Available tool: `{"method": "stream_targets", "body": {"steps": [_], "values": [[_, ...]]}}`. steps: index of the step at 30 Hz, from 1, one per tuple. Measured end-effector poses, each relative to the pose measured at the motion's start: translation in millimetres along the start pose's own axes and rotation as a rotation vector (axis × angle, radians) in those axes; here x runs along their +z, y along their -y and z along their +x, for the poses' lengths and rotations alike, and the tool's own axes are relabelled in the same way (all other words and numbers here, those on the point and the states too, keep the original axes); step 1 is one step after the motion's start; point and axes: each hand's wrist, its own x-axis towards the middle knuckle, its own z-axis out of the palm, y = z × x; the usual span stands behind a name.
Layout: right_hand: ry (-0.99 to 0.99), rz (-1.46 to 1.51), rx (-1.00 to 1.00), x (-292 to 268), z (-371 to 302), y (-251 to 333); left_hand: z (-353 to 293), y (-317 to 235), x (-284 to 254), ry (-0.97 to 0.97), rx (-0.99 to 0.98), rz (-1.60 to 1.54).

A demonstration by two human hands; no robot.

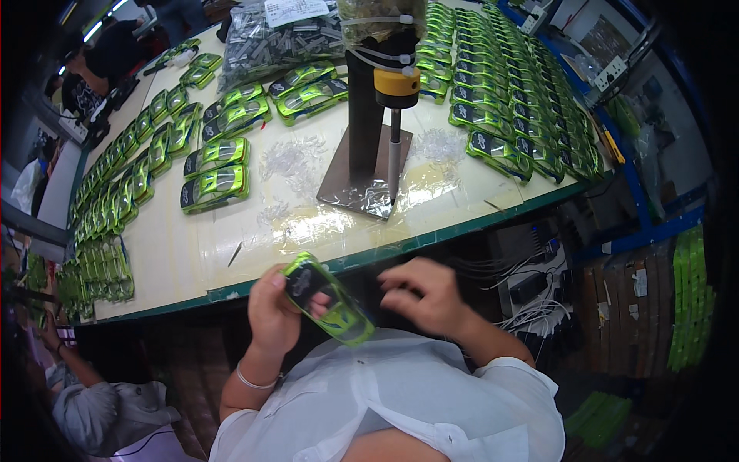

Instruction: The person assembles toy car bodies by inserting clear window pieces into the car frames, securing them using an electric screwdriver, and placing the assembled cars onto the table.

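My left hand (273, 312) is closed round one side of a bright green toy car body shell (339, 317) with a dark bonnet and see-through windows. The shell is tilted in front of my chest, just off the table's near edge, and fingertips show through its windows. To the right of the shell, apart from it, my right hand (427, 296) is raised with bent fingers and a gap between thumb and forefinger; nothing shows between them. Beyond my hands, a press-like tool (396, 88) with a yellow collar and a thin rod stands over a metal base plate (339, 189).
Rows of green car shells (481, 119) fill the table's right, with more shells (215, 189) at left. Small clear plastic pieces (296, 158) lie around the base plate. A bag of grey parts (281, 38) sits behind. Cables (531, 308) hang at right; another person (108, 408) sits lower left.
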Motion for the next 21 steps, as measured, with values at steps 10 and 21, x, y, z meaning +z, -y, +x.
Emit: {"method": "stream_targets", "body": {"steps": [10, 21], "values": [[-0.331, -0.772, 0.004, -69.5, 84.8, -73.1, 4.8, -4.8, 8.5, -0.065, 0.106, 0.014], [-0.2, -0.923, -0.264, -69.7, 79.6, -71.2, 5.2, -6.4, 3.3, -0.105, 0.105, 0.03]]}}
